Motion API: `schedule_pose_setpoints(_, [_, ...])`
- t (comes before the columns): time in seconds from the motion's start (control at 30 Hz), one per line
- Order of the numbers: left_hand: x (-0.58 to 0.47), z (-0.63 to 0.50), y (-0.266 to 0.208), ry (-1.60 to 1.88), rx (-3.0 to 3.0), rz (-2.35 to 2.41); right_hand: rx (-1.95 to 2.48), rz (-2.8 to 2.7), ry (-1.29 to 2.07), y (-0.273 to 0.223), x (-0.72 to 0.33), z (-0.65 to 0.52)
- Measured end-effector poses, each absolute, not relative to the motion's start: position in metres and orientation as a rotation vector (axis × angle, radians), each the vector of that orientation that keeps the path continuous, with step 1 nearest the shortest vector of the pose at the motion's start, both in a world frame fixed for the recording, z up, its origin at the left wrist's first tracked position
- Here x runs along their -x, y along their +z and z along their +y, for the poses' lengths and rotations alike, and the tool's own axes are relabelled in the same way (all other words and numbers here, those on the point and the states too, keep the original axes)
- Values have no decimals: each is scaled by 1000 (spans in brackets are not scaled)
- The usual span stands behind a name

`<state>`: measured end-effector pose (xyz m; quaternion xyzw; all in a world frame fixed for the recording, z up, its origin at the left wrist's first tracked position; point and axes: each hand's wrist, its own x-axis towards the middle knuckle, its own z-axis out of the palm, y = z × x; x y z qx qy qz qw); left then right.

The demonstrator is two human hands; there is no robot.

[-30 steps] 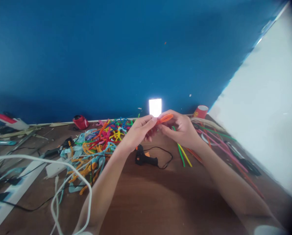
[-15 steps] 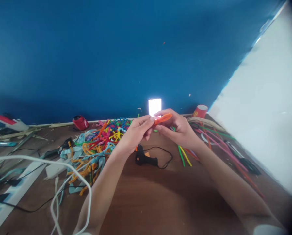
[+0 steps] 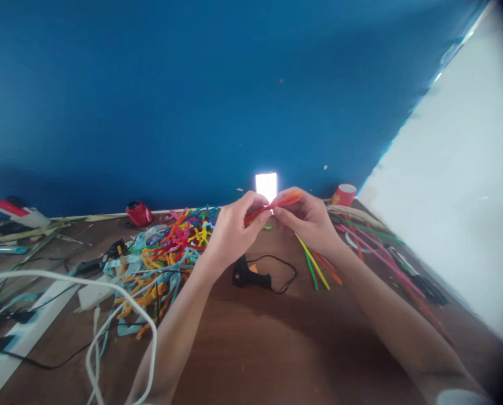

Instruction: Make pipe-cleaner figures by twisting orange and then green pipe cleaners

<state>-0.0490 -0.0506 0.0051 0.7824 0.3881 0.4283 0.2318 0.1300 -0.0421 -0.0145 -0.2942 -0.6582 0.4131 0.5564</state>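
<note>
Orange pipe cleaners [image 3: 291, 198], bunched or folded together, are held up between my two hands in front of a bright lit screen [image 3: 266, 185]. My left hand [image 3: 237, 228] pinches the redder end between thumb and fingers. The broader orange part lies in the closed fingers of my right hand [image 3: 308, 216]. Both sets of fingertips nearly meet at the middle of the piece. Below them a black glue gun [image 3: 251, 275] lies on the brown table [image 3: 260, 349]. Green and yellow pipe cleaners [image 3: 314, 264] lie under my right wrist.
A tangled heap of coloured pipe cleaners [image 3: 179, 236] spreads at left. Nearer, a white cable [image 3: 152, 337] loops over a power strip [image 3: 27, 337]. Red cups [image 3: 345, 194] and a red can-like item [image 3: 139, 214] stand along the blue wall. Loose pink stems [image 3: 386, 259] lie at right.
My left hand has turned, so its back faces me more and a longer red stretch shows between the hands. My right hand stays nearly in place, still gripping the orange end.
</note>
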Motion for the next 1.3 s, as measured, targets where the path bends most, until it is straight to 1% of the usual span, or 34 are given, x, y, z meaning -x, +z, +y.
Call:
schedule_pose_setpoints(0.1, [47, -50, -1, 1184, -2475, 1271, 720, -1493, 1047, -16, -128, -40])
schedule_pose_setpoints(0.2, [45, -49, -12, 1219, -2603, 1405, 729, -1457, 1103, -14, -127, -41])
schedule_pose_setpoints(0.33, [44, -48, -21, 1258, -2654, 1427, 710, -1431, 1112, -12, -125, -44])
schedule_pose_setpoints(0.5, [42, -50, -20, 1297, -2583, 1381, 729, -1445, 1116, -15, -122, -45])
schedule_pose_setpoints(0.7, [40, -51, -12, 1304, -2362, 1344, 760, -1521, 1090, -18, -120, -44])
schedule_pose_setpoints(0.87, [45, -49, -7, 1245, -1911, 1181, 731, -1671, 1028, -15, -123, -45])
schedule_pose_setpoints(1.17, [48, -50, 2, 1049, -1551, 840, 694, -1686, 1131, -14, -133, -39])
schedule_pose_setpoints(1.3, [54, -49, 5, 875, -1449, 726, 693, -1772, 1041, -10, -139, -40])
